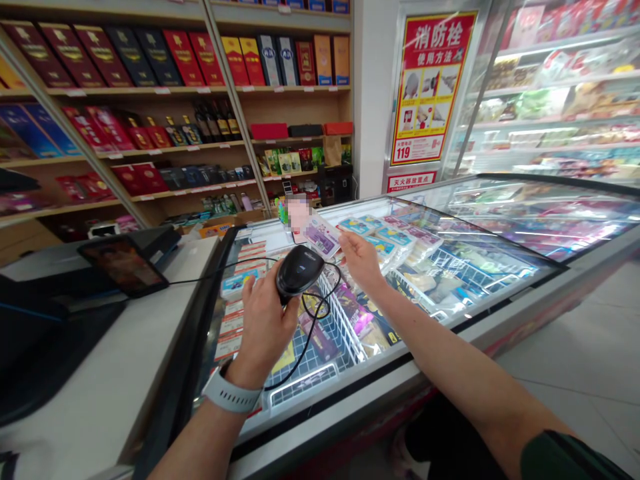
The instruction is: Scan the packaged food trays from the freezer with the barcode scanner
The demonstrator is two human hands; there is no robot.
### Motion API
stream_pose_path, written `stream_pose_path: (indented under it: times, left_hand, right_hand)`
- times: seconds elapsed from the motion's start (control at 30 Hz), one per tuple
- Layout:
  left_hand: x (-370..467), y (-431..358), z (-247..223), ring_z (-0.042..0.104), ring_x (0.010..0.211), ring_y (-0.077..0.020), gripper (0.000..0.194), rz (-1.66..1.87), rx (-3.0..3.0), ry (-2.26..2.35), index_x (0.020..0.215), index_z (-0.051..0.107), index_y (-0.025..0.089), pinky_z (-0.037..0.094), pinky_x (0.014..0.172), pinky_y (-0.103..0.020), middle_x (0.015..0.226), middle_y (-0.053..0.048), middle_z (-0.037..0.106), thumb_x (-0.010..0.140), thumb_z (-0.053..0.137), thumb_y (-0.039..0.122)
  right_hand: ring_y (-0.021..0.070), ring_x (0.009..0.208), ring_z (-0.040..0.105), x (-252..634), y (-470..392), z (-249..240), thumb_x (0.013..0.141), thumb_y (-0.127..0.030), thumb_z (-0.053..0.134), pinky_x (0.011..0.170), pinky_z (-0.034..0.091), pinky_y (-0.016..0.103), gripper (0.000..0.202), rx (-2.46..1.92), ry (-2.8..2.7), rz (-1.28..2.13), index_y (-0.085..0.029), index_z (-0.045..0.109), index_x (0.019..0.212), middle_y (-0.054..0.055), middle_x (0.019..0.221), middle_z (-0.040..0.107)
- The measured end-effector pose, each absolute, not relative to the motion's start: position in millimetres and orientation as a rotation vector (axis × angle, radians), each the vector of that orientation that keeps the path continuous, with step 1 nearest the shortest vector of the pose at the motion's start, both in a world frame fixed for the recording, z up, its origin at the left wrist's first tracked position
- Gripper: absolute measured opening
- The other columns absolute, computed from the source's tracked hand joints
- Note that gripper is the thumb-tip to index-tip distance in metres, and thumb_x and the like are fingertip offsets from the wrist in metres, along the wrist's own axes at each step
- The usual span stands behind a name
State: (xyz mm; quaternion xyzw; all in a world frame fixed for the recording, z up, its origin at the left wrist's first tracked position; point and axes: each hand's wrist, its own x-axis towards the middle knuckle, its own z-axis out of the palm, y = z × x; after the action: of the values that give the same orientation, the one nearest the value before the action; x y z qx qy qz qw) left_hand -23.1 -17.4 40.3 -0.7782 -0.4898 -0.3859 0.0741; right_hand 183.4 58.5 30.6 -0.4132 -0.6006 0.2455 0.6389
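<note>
In the head view, the left grip [265, 320] is closed around the handle of a black scanner [301, 268], its rounded head tilted up above the chest freezer [325, 418]. The right grip [363, 261] pinches the near right edge of a flat packet [323, 239], white and purple, just beyond the scanner and above the freezer's glass; part of its front is blurred out. The packet looks light and thin, fairly stiff, probably smooth and easy to bend; an edge or corner pinch should suit it, leaving the printed face uncovered. The scanner is likely rigid, moderately light and somewhat slick, best held by its handle, with the loose black cable [306, 348] kept from snagging. To the left, a phone [123, 265] leans on the desk [95, 407]; white wire baskets [345, 327] show through the glass.
</note>
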Motion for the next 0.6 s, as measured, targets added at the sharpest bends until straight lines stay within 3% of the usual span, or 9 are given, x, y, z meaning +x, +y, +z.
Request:
stream_pose_path:
  times: [0.2, 0.3, 0.5, 0.6]
  left_hand:
    - [-24, -13, 33, 0.052, 0.122, -0.0292, 0.055, -1.124, -2.339, -1.481, 0.142, 0.035, 0.02, 0.023, 0.113, -0.055, 0.131, -0.013, 0.059, 0.088, 0.049, 0.025]
    - [-25, -11, 31, 0.052, 0.122, -0.0294, 0.053, -1.126, -2.341, -1.468, 0.14, 0.035, 0.019, 0.023, 0.113, -0.055, 0.131, -0.014, 0.059, 0.089, 0.048, 0.026]
    - [-27, -10, 32, 0.053, 0.122, -0.0299, 0.053, -1.117, -2.335, -1.471, 0.14, 0.036, 0.019, 0.024, 0.112, -0.055, 0.13, -0.014, 0.059, 0.088, 0.048, 0.025]
    - [-26, -11, 33, 0.052, 0.123, -0.0308, 0.053, -1.119, -2.336, -1.475, 0.138, 0.038, 0.016, 0.024, 0.112, -0.055, 0.13, -0.016, 0.059, 0.087, 0.048, 0.024]
  right_hand:
    - [0.016, 0.069, 0.062, 182, 56, 29, 0.089, -0.059, 0.047, 0.05, 0.049, 0.023, 0.047, -0.962, -1.4, 0.54, -0.019, 0.067, 0.105, 0.003, 0.082, 0.067]
    - [0.0167, 0.073, 0.064, 180, 52, 29, 0.092, -0.054, 0.046, 0.06, 0.051, 0.025, 0.044, -0.989, -1.457, 0.449, -0.02, 0.067, 0.111, 0.003, 0.085, 0.069]
    - [0.0207, 0.095, 0.065, 191, 37, 45, 0.096, -0.043, 0.043, 0.081, 0.052, 0.03, 0.037, -1.045, -1.522, 0.082, -0.02, 0.066, 0.115, 0.007, 0.111, 0.07]
    - [0.0224, 0.102, 0.063, 211, 26, 52, 0.098, -0.038, 0.041, 0.09, 0.049, 0.035, 0.036, -1.132, -1.545, -0.203, -0.019, 0.065, 0.117, 0.01, 0.111, 0.069]
